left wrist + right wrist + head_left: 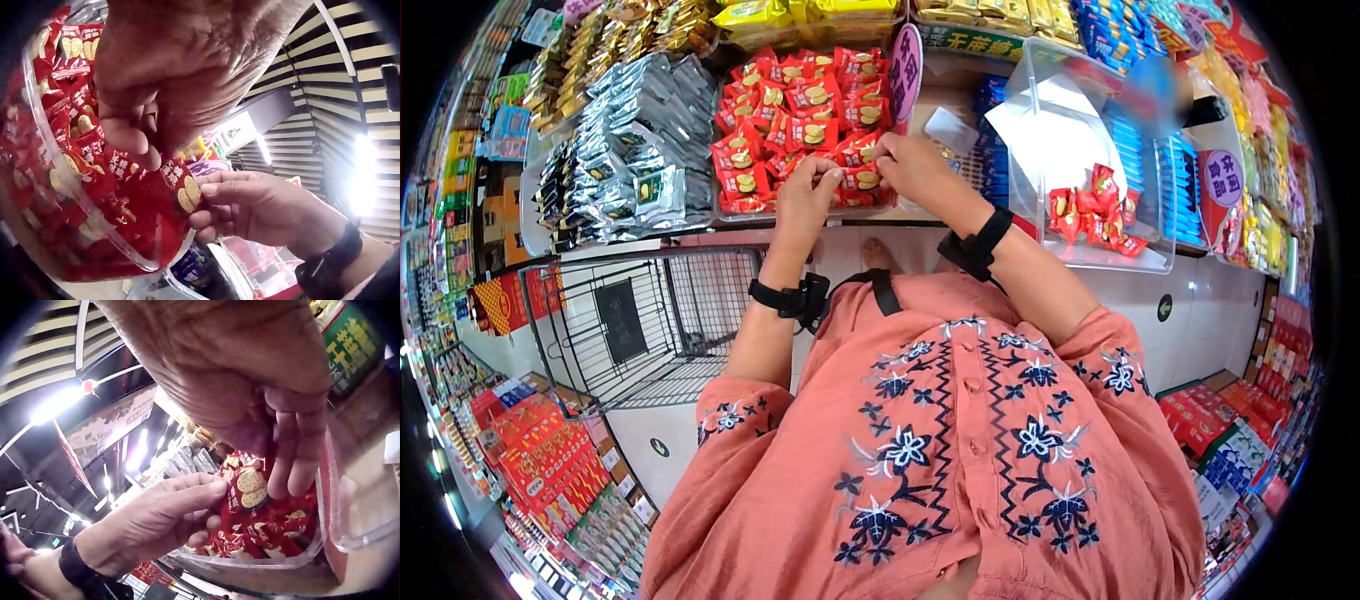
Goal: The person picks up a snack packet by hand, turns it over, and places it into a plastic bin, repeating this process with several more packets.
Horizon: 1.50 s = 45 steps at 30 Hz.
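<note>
Embroidered coral shirt (970,410) nearest, red packet (253,489) pinched at a clear tub (275,562)

White Chinese characters run along the red packet beside a picture of round yellow biscuits; they are too blurred to read surely. In the head view, a purple sign (907,75) at 12 o'clock shows 休闲, while a second purple sign (1224,178) at 2 o'clock carries 休闲食品. On a green panel (975,42) just past 12, 无蔗糖 can be read.

At 11 o'clock sits the clear tub, heaped with matching packets (810,95). Silver packets (650,140) pile up at 10 o'clock. At 2 o'clock, a clear bin (1100,262) holds a white sheet (1040,130) and several small red packets (1112,222); blue packets (1185,190) stand just beside it.

The left hand (808,200) pinches one edge of the red packet at the tub's 4 o'clock corner; the right hand (920,170) grips the opposite edge, seemingly of the same packet. Each wrist view has its near hand covering part of it. Near 2 o'clock, a blurred shape (1157,95) cannot be made out.
</note>
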Each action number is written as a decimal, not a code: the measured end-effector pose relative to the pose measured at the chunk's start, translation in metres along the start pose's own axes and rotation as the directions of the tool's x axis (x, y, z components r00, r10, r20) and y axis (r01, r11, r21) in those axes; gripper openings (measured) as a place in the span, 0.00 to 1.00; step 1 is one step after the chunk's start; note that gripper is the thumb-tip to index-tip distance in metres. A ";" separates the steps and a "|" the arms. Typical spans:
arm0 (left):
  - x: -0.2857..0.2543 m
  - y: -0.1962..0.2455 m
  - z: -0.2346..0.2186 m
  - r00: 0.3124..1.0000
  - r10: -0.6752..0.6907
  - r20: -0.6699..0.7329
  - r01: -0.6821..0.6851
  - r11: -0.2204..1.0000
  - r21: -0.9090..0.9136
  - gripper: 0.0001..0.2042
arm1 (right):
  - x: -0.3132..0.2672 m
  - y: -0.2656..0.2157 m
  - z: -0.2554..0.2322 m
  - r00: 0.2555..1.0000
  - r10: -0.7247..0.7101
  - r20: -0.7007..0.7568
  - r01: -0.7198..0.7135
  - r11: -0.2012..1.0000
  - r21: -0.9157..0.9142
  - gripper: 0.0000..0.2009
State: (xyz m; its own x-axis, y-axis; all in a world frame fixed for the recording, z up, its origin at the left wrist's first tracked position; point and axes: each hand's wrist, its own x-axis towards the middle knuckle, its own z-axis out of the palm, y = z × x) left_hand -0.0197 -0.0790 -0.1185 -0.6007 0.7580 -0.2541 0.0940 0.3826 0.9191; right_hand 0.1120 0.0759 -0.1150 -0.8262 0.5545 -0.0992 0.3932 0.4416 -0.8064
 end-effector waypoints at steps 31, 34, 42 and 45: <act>-0.013 0.003 -0.021 0.992 0.089 0.083 -0.102 0.982 0.160 0.04 | -0.026 0.005 0.004 0.996 -0.061 0.070 0.063 0.998 -0.021 0.14; -0.014 0.004 -0.023 0.982 0.144 0.118 -0.163 0.973 0.161 0.04 | -0.027 0.006 0.006 0.998 -0.054 0.045 0.052 0.998 0.047 0.15; -0.010 -0.015 -0.012 0.950 0.270 0.157 -0.310 0.876 0.370 0.06 | -0.030 0.003 0.009 0.966 0.063 0.250 -0.069 0.997 0.017 0.10; -0.012 -0.011 -0.010 0.927 0.337 0.167 -0.376 0.817 0.437 0.07 | -0.030 0.005 0.011 0.974 0.071 0.215 -0.076 0.997 0.017 0.10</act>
State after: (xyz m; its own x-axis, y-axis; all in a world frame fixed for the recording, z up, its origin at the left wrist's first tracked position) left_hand -0.0214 -0.0973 -0.1231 -0.3922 0.9196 0.0235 0.6496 0.2588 0.7149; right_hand 0.1346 0.0534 -0.1226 -0.8637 0.4195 -0.2794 0.4483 0.3863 -0.8061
